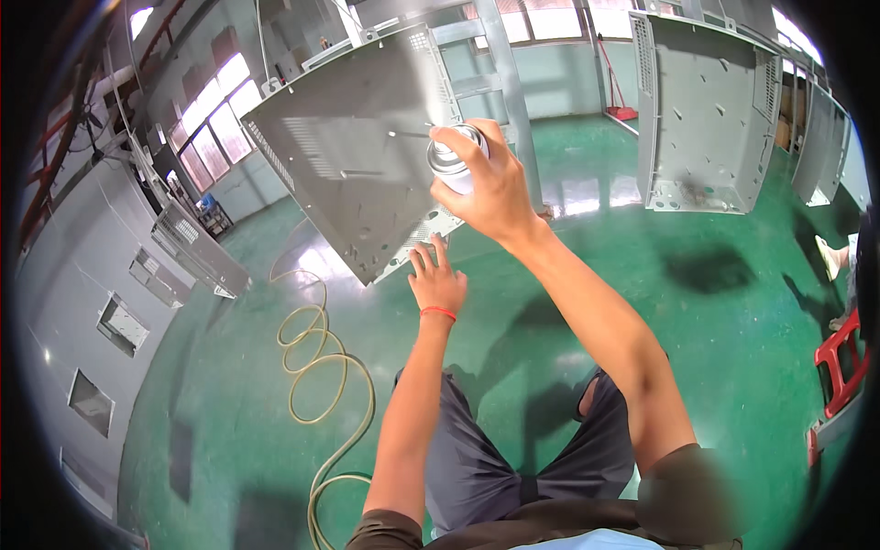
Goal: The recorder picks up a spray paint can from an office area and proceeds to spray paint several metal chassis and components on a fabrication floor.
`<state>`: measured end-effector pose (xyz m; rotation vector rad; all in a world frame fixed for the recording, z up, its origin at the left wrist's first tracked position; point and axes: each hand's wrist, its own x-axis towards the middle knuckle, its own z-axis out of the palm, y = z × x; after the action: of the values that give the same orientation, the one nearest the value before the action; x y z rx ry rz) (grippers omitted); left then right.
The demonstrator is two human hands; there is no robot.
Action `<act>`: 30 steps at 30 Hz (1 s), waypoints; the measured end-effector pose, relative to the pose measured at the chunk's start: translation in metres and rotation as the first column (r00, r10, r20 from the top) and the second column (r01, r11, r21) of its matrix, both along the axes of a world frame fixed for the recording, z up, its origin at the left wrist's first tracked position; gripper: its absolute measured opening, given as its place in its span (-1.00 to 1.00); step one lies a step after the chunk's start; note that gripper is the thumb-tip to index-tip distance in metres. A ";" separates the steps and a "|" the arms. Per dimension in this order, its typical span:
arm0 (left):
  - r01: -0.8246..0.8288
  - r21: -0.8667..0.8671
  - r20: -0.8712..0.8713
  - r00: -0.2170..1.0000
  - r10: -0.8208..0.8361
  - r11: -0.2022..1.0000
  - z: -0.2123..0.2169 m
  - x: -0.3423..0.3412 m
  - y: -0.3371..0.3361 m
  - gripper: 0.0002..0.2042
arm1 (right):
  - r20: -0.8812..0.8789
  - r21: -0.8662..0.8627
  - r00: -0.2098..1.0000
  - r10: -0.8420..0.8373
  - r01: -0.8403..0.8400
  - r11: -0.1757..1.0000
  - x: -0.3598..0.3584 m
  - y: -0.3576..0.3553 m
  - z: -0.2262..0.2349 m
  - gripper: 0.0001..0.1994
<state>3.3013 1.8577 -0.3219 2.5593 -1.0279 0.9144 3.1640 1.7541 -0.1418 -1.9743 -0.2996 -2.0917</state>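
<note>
The spray can (451,170) sits inside the right grip (500,188), a bare hand narrowed around it, with the thumb below and the index finger reaching over its silver end. It is held up off the floor (697,348), in front of the right-hand edge of a grey sheet-metal enclosure (321,165). Whether the can touches that edge cannot be told, and its contents are hidden.

The left grip (438,286), nearer the body and a little left of the can, has its fingers spread and holds nothing. Its fingertips are at the enclosure's lower edge, near the bottom corner; contact there is unclear. A red wristband (438,313) circles that wrist.

The enclosure is a shallow, open tray-like shell, raised and tilted with one corner pointing down. Inside are a slotted vent patch and a few thin pins; perforated strips run along its sides. Well apart to the right, a second enclosure (701,110) hangs more upright, its open inside showing small pins, round holes and vented side walls.

A yellowish hose (373,394) lies in loops on the floor to the left of the left forearm. Toward the floor's far edge stands a red dustpan (622,113), and a red frame (838,365) shows at the right.
</note>
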 end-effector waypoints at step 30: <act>0.572 0.382 -0.749 0.652 -0.120 0.726 -0.125 -0.003 0.006 -0.41 | 0.219 0.239 0.890 -0.400 0.348 0.907 -0.238 -0.179 -0.030 -0.31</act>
<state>3.2979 1.8640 -0.4474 2.5630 -1.6463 -0.5726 2.9259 1.5750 -0.1717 -1.7464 0.2597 -2.5165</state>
